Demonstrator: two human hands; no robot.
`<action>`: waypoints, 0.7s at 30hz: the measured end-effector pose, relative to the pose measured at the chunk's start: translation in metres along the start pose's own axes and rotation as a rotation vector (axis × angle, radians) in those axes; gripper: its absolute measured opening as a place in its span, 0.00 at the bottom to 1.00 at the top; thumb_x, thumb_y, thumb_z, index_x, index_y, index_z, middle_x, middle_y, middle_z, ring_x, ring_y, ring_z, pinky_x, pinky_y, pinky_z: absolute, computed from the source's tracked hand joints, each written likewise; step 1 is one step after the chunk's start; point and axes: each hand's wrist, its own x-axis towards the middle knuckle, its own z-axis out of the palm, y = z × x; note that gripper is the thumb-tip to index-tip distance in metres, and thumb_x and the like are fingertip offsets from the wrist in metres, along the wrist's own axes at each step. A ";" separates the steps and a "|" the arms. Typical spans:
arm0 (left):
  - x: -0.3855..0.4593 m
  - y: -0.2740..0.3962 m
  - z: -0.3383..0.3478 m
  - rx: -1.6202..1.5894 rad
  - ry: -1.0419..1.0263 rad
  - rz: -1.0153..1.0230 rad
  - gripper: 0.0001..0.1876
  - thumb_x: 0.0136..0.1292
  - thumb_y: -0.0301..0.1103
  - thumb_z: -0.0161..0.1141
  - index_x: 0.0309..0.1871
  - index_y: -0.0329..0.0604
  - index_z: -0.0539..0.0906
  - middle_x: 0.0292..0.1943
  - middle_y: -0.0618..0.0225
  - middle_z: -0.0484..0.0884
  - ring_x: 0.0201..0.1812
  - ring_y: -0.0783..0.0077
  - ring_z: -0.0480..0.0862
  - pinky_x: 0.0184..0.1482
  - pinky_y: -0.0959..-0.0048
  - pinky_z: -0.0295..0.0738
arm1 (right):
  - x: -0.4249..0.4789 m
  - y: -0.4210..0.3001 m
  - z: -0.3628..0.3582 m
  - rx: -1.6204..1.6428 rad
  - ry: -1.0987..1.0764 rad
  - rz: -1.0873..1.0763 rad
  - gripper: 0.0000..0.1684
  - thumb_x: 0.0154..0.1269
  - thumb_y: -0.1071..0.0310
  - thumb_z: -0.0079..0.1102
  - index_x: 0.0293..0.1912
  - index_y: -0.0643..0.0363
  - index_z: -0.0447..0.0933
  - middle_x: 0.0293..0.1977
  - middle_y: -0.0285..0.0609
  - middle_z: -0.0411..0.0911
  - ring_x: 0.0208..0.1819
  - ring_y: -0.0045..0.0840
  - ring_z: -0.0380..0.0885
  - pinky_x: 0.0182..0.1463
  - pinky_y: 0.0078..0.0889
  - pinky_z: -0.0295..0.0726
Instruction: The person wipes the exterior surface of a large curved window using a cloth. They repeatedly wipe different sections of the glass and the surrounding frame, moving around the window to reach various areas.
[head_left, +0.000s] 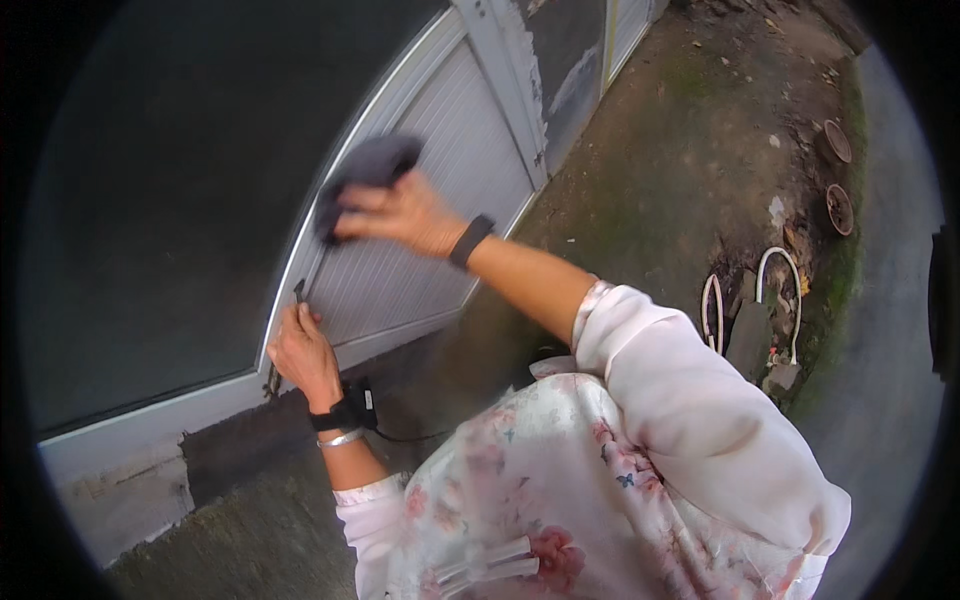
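A white-framed door with a ribbed white lower panel and a dark pane or screen stands before me. My right hand, blurred, presses a dark grey cloth against or close to the upper part of the frame and panel. Lower down, my left hand has its fingers closed around a small dark handle or latch at the frame's edge. A black band with a small box and a silver bangle are on my left wrist. A black band is on my right wrist.
Mossy bare ground runs along the wall to the right. Farther right lie two round pots, a curved white hose or pipe and a grey slab, beside a paved path. A low dark wall base is under the frame.
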 end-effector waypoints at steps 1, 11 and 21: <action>-0.004 -0.003 -0.001 -0.005 0.000 0.000 0.09 0.65 0.36 0.51 0.32 0.44 0.78 0.23 0.69 0.81 0.29 0.64 0.80 0.37 0.67 0.64 | 0.010 0.011 -0.020 0.122 -0.090 0.126 0.17 0.59 0.68 0.46 0.46 0.34 0.73 0.50 0.34 0.71 0.44 0.32 0.74 0.47 0.38 0.70; 0.000 0.002 -0.005 -0.111 0.001 -0.089 0.06 0.64 0.33 0.53 0.33 0.43 0.78 0.23 0.73 0.81 0.28 0.69 0.79 0.43 0.72 0.63 | -0.030 0.081 0.019 0.063 0.127 1.290 0.44 0.51 0.84 0.47 0.67 0.63 0.42 0.55 0.64 0.53 0.54 0.56 0.57 0.62 0.46 0.57; 0.000 0.007 -0.008 -0.102 -0.035 -0.089 0.06 0.63 0.34 0.55 0.33 0.43 0.79 0.23 0.72 0.82 0.30 0.68 0.79 0.43 0.71 0.63 | -0.018 -0.133 0.092 0.974 -0.238 1.611 0.54 0.50 0.72 0.56 0.64 0.76 0.28 0.54 0.73 0.52 0.57 0.56 0.59 0.63 0.38 0.60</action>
